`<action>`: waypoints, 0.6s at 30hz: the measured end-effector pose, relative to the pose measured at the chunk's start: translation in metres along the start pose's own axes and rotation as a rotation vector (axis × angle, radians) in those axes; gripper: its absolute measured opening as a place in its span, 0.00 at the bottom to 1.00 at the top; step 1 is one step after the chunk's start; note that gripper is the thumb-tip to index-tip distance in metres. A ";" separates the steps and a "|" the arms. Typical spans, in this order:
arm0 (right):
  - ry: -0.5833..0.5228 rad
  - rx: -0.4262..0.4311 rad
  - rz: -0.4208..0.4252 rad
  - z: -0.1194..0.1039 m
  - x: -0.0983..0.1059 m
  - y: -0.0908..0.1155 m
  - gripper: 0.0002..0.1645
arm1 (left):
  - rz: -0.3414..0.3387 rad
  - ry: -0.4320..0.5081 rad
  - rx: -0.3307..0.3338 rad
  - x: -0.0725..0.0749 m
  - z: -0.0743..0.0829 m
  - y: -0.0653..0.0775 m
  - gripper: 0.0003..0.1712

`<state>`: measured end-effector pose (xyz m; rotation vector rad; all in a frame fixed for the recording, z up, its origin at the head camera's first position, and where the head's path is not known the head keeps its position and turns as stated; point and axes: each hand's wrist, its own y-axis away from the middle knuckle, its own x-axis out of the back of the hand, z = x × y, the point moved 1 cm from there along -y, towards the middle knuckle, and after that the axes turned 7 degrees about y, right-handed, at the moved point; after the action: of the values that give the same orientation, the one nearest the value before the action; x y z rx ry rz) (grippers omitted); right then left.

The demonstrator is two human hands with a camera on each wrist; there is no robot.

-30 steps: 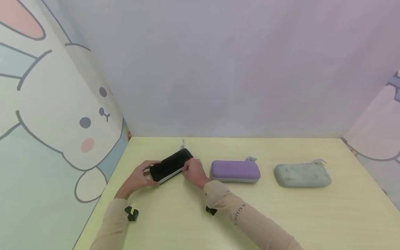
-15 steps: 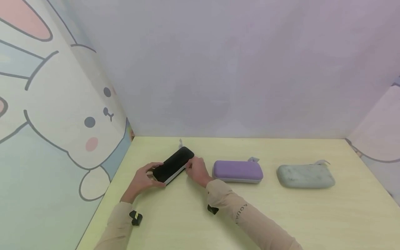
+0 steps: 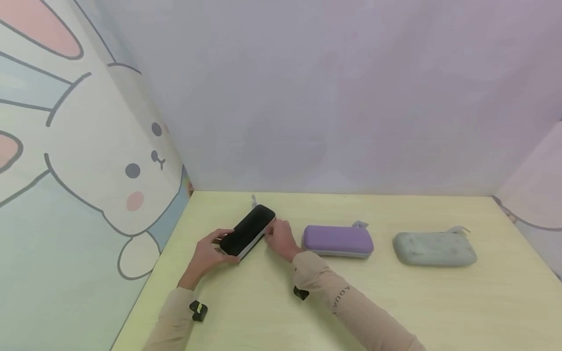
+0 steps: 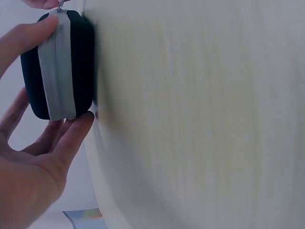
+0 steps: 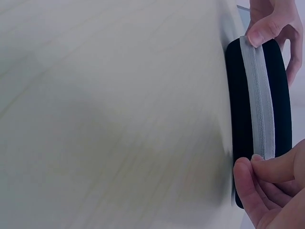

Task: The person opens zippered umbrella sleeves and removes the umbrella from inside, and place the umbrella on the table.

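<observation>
A black zip case [image 3: 249, 228] with a grey zipper band [image 5: 258, 95] lies slanted on the table at the left. My left hand [image 3: 207, 254] grips its near end, thumb on the band and fingers around the opposite side. At the far right part of the case, my right hand [image 3: 283, 241] pinches the zipper pull [image 4: 60, 6] between thumb and forefinger. The right fingers mostly hide the pull. Along the stretch seen between the hands in the right wrist view, the zipper teeth run together.
To the right of the hands lies a purple case [image 3: 338, 240] with a small strap at its back. Farther right is a grey-green marbled case [image 3: 434, 248], also strapped. Behind the pale table [image 3: 351, 302] rises a plain wall [image 3: 333, 97]; a rabbit print covers the left side.
The black case has turned a little, its far end swinging away from me. Both hands keep their hold on case and pull. The whole head view has shifted slightly.
</observation>
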<state>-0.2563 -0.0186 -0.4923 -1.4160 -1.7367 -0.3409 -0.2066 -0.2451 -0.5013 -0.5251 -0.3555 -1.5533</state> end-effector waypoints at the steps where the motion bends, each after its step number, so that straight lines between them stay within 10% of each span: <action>1: 0.000 0.001 -0.001 0.001 0.000 0.000 0.11 | 0.006 -0.002 0.006 -0.001 0.000 0.000 0.45; 18: -0.019 0.064 -0.003 0.003 -0.006 -0.001 0.11 | 0.066 -0.004 0.041 -0.008 0.006 0.005 0.44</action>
<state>-0.2588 -0.0216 -0.4983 -1.3751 -1.7500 -0.2710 -0.2007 -0.2359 -0.5014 -0.5036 -0.3687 -1.4781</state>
